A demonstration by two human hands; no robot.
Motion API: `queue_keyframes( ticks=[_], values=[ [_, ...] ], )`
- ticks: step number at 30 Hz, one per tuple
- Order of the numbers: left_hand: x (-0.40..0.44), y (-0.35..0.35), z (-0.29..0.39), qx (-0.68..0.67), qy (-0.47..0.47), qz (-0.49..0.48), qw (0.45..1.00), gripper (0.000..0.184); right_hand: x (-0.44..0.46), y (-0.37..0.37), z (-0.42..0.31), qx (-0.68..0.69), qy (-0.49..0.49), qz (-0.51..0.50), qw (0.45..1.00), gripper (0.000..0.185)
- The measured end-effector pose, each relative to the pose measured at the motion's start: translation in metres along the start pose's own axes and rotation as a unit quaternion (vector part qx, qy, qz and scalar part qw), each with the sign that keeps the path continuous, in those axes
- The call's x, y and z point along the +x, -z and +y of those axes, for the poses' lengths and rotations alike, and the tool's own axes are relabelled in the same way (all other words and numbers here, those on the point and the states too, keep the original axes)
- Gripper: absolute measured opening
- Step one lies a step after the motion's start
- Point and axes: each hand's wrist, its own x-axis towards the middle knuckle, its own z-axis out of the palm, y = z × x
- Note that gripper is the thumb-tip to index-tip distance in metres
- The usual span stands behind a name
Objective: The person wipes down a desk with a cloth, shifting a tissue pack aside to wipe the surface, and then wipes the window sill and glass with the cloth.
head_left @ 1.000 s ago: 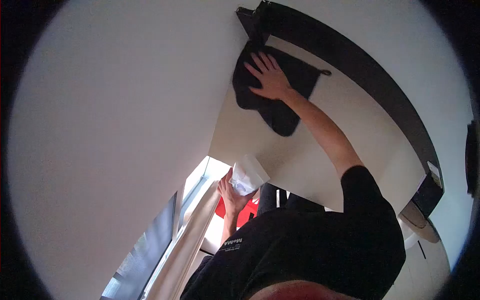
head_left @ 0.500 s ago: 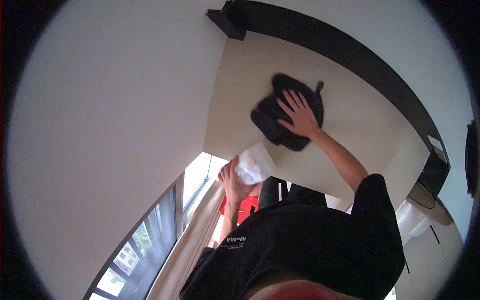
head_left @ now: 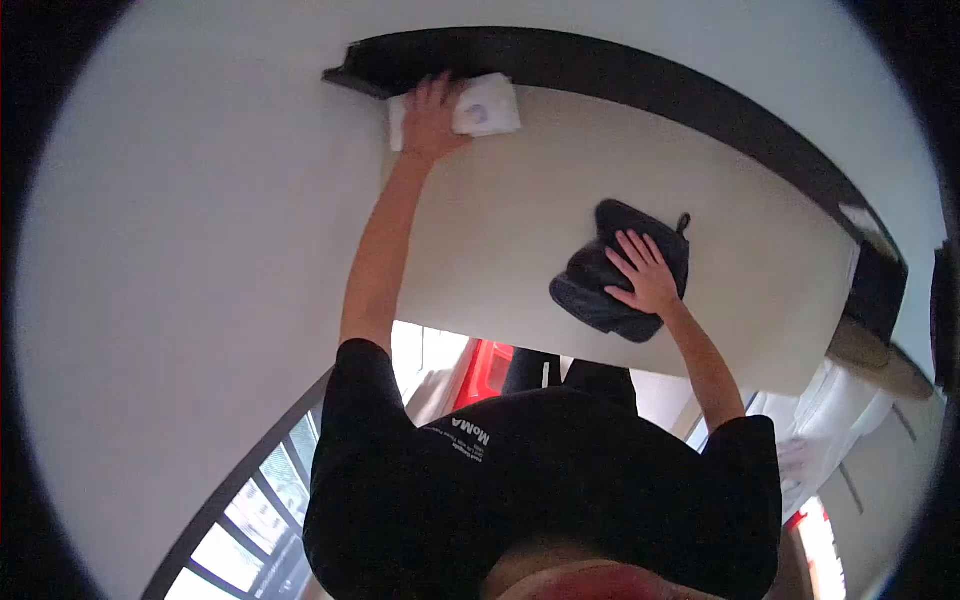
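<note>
My right hand [head_left: 644,277] lies flat with spread fingers on a folded black fabric piece [head_left: 588,288] that has a small loop at its far right corner. Both rest on the beige table [head_left: 520,240]. At the table's far left corner, my left hand [head_left: 432,122] is stretched out over a white soft pack [head_left: 496,112] with a bluish mark. Its fingers look extended across the pack, slightly blurred, and cover its middle part.
A dark raised ledge [head_left: 600,65] curves along the table's far edge, and a pale wall [head_left: 220,200] borders the left side. Something red [head_left: 487,370] shows below the near edge. White plastic-like material [head_left: 835,410] hangs at the right, beside a brown rounded surface [head_left: 862,345].
My left hand has carried the white pack from the near left edge to the far left corner. In the view, my right hand and the black fabric appear farther right and lower.
</note>
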Motion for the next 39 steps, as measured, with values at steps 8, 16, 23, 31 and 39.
queue_keyframes(
  ticks=[8, 16, 23, 31, 39],
  values=[
    [-0.042, 0.016, 0.085, -0.020, 0.074, 0.072, 0.994, 0.091, -0.017, -0.008, 0.000, 0.057, 0.008, 0.085, 0.995, 0.067],
    [-0.127, -0.040, 0.304, -0.329, 0.200, -0.054, 0.921, 0.065, -0.047, -0.055, -0.014, 0.132, -0.636, 0.336, 0.682, 0.067],
    [-0.102, -0.051, 0.299, -0.549, 0.277, -0.084, 0.784, 0.044, -0.064, -0.006, 0.000, 0.575, -0.506, 0.199, 0.611, 0.070],
    [-0.078, -0.046, 0.234, -0.642, 0.241, -0.062, 0.726, 0.048, -0.104, 0.014, 0.068, 0.728, -0.356, 0.272, 0.519, 0.068],
    [-0.038, -0.008, 0.292, -0.202, 0.186, 0.042, 0.961, 0.055, -0.050, 0.013, 0.079, 0.134, -0.488, 0.376, 0.776, 0.036]
  ],
)
